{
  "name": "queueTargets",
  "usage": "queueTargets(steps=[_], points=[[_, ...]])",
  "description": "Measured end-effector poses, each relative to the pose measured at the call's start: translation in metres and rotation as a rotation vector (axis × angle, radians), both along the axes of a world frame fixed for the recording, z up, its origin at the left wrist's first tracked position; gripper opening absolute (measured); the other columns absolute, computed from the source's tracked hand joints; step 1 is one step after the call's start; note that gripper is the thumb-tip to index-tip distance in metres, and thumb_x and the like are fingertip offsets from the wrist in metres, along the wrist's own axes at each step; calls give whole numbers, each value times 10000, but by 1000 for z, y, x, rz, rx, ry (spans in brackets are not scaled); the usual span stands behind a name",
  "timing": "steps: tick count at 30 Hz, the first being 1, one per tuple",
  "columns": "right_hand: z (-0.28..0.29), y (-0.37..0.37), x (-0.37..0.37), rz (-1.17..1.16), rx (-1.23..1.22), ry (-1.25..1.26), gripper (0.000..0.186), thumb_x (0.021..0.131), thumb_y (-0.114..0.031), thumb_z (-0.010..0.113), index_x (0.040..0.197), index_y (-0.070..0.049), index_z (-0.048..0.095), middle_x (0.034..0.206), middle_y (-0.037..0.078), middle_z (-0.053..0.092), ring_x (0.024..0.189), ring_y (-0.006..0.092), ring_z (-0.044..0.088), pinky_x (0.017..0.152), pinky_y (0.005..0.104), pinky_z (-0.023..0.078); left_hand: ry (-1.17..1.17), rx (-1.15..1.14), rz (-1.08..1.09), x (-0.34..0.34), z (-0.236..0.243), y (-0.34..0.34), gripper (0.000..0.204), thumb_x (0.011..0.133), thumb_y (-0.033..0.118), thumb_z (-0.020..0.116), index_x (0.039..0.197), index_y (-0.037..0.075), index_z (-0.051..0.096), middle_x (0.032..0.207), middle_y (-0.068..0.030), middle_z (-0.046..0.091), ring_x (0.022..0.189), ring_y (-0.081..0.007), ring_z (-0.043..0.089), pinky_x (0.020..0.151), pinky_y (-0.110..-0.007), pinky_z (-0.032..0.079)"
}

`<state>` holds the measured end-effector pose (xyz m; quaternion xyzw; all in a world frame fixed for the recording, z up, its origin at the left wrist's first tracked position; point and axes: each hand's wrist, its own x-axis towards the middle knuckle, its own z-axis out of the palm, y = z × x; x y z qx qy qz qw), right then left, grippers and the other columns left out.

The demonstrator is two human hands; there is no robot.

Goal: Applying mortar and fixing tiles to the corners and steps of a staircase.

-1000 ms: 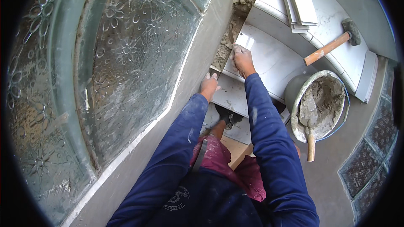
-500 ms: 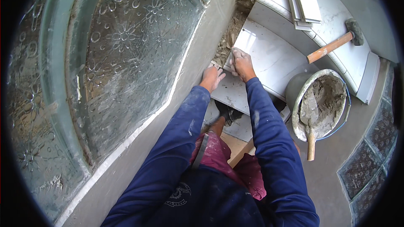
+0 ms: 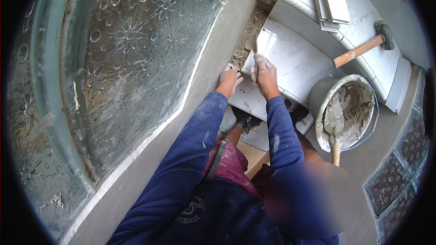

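The right hand [image 3: 265, 75] is gripping a trowel-like tool [image 3: 251, 42] where the mortar [image 3: 240, 55] is meeting the white tread [image 3: 297, 56], its long axis running near to far, blade pointing far, slightly left; the left hand [image 3: 229, 82] is hovering nearer, its grip impossible to tell

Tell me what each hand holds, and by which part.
Right hand: what looks like a trowel, seemingly by its handle, mostly hidden in the grip. Left hand: cannot tell if it holds anything.
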<state>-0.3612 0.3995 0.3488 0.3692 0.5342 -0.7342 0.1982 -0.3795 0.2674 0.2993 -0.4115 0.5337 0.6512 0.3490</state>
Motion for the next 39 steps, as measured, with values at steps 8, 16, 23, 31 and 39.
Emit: queueTargets(steps=[8, 16, 23, 31, 39], points=[[-3, 20, 10, -154, -65, -74, 328, 1004, -272, 462, 1233, -68, 579, 632, 15, 491, 412, 84, 389, 329, 246, 296, 83, -265, -214, -1, -6, 18, 495, 970, 148, 503, 1431, 18, 380, 1190, -122, 582, 968, -192, 613, 709, -295, 538], [69, 38, 119, 223, 433, 229, 385, 973, -245, 522, 1231, 34, 577, 722, 107, 602, 573, 125, 537, 568, 281, 445, 605, -733, -586, -19, -73, -4, 480, 914, 190, 577, 1292, -98, 505, 830, -152, 675, 699, -195, 666, 585, -309, 521], [61, 61, 185, 328, 567, 153, 388, 929, -209, 547, 1252, 6, 560, 983, 286, 646, 936, 427, 649, 807, 400, 500, 383, -988, -542, -42, -26, 77, 377, 832, 284, 662, 835, -93, 689, 915, -307, 662, 936, -416, 660, 846, -449, 515], [56, 59, 166, 261, 545, 224, 439, 921, -216, 554, 1282, 31, 527, 1062, 306, 629, 975, 434, 636, 845, 411, 502, 547, -1013, -656, -38, -25, 49, 424, 754, 368, 667, 830, -47, 710, 826, -250, 686, 814, -386, 678, 811, -428, 517], [53, 80, 160, -111, 432, 233, 463, 910, -146, 602, 1312, 60, 496, 1195, 233, 612, 1091, 256, 616, 928, 341, 470, 810, -754, -976, -5, 3, 143, 490, 751, 436, 728, 953, -10, 708, 820, -219, 693, 806, -348, 690, 777, -401, 535]])
